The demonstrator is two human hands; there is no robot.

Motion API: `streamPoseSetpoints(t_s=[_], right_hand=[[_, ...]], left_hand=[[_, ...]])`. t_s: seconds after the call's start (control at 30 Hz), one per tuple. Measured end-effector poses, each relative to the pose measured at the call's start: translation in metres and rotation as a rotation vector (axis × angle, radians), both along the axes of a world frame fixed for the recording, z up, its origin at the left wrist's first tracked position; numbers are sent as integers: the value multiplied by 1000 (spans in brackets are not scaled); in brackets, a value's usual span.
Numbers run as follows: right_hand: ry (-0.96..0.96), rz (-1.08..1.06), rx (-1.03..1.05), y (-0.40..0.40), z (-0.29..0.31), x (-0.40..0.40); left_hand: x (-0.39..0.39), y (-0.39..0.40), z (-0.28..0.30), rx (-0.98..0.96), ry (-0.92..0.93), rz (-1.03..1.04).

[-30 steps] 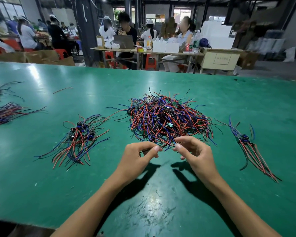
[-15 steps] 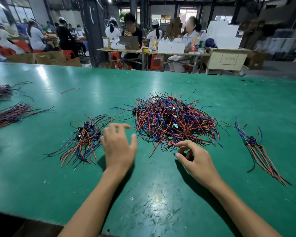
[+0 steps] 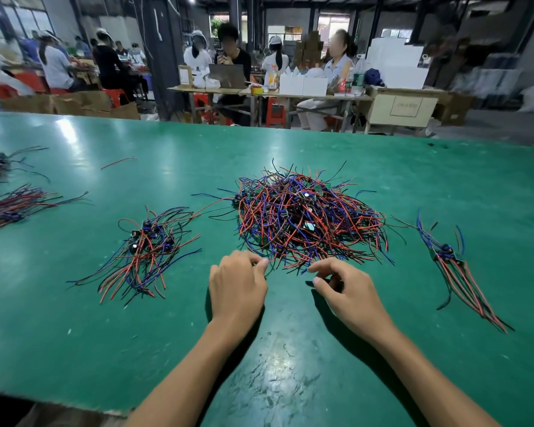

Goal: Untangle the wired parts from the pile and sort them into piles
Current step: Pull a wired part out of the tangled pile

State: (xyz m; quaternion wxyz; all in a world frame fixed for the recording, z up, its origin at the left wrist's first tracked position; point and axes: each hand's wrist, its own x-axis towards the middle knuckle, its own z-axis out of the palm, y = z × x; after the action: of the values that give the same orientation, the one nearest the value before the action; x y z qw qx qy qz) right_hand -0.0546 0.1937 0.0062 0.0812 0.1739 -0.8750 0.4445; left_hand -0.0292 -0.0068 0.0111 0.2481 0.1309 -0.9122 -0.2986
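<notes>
I'm looking down at the green bench [image 3: 74, 303], and both hands sit close to its near edge, right at the front fringe of the big tangled pile [image 3: 309, 217] of red, blue and black wired parts, which lies around the bench's middle. My left hand [image 3: 236, 286] is palm down, fingers curled together, fingertips and thumb meeting at the nearest wire ends; whether they actually pinch a wire I cannot tell, it's too fine to see. My right hand [image 3: 349, 291] is just beside it, forefinger hooked forward to the pile's edge, thumb tucked under, the other fingers loosely bent; again I cannot tell if a wire is caught there. The two hands are apart, not touching. Left of the main heap lies a smaller sorted pile [image 3: 145, 248], wires fanning toward the near edge. Toward the right edge there's a slim bundle [image 3: 450, 260], wires trailing nearward. At the left edge sit two more bundles [image 3: 10, 208], partly cut off. One loose red wire [image 3: 117, 162] lies alone toward the far left.
</notes>
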Motion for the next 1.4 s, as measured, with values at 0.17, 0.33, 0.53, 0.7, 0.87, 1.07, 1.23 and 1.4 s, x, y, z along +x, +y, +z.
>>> streamPoseSetpoints(t_s=[0.17, 0.33, 0.53, 0.7, 0.87, 1.07, 1.23, 1.4], right_hand=[[96, -11, 13, 0, -1, 2], [281, -2, -3, -2, 1, 7], [223, -118, -230, 3, -1, 2], [229, -112, -210, 3, -2, 3], [274, -144, 90, -3, -2, -2], [228, -155, 430, -22, 4, -25], [386, -184, 278, -16, 2, -18], [540, -173, 112, -4, 6, -8]], left_hand=[[12, 16, 3, 10, 258, -186], [13, 29, -2, -75, 389, -433], [2, 13, 6, 506, 338, -146], [0, 2, 6, 577, 333, -41], [-5, -14, 17, 583, 507, 180], [-8, -53, 7, 316, 234, 623], [-5, -35, 2, -56, 173, 252], [-3, -21, -3, -299, 119, -243]])
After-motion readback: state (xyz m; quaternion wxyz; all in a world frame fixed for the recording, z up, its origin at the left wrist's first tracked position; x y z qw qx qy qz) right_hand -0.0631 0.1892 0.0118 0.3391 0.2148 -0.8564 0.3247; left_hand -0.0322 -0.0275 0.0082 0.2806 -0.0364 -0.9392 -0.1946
